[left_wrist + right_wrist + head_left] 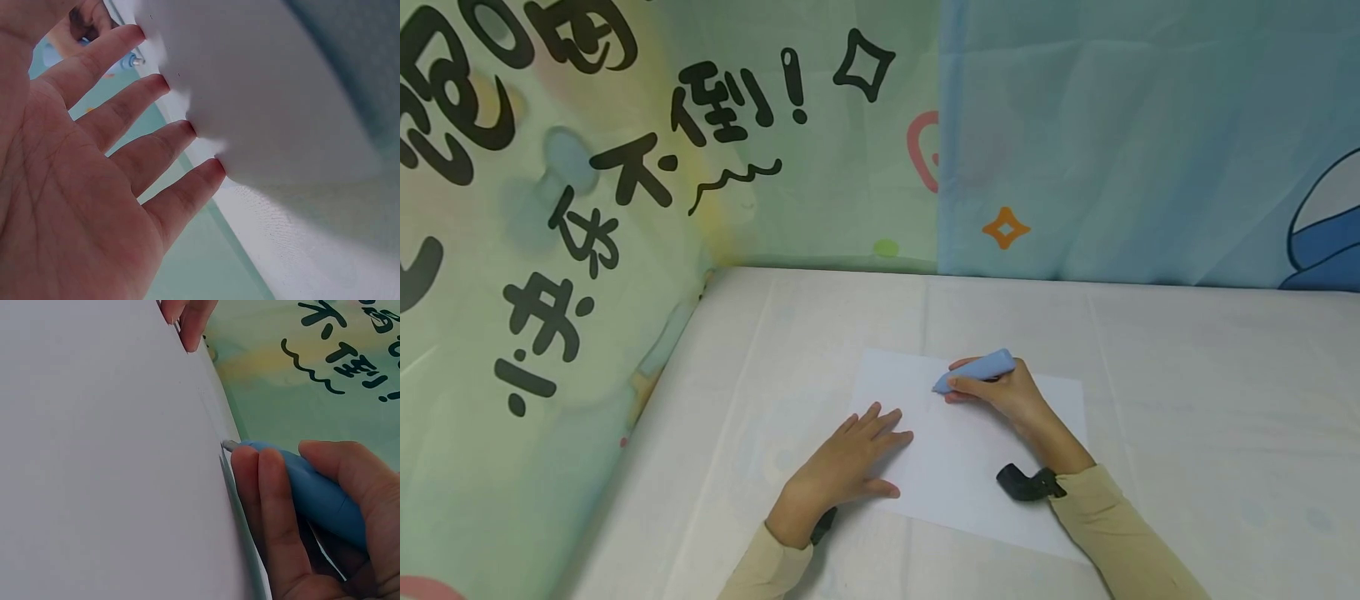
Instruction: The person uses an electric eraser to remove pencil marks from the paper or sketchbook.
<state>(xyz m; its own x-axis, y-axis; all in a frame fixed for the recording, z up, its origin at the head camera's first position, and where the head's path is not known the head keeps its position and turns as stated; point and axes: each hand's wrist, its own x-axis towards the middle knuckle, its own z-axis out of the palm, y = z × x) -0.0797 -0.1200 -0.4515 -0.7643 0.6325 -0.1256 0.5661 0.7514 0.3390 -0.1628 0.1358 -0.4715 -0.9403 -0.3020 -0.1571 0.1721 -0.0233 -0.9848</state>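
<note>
My right hand [1011, 396] pinches a chunky light-blue pen [981, 369] with a narrow metallic tip, seen close up in the right wrist view [325, 500]. The tip meets or nearly meets a white sheet of paper [955, 467]; exact contact is hard to tell. To the left, my left hand [850, 458] lies with fingers spread over the sheet's left side. In the left wrist view its fingertips [215, 167] touch the paper's surface. A few tiny dark marks show on the paper there.
A white cloth [1210, 433] covers the table under the paper. Behind it hangs a blue curtain [1120, 150], and a green printed one [820, 200] with black lettering runs round the left side. Black wrist mounts, one a curved piece [1026, 483], sit by the sleeves.
</note>
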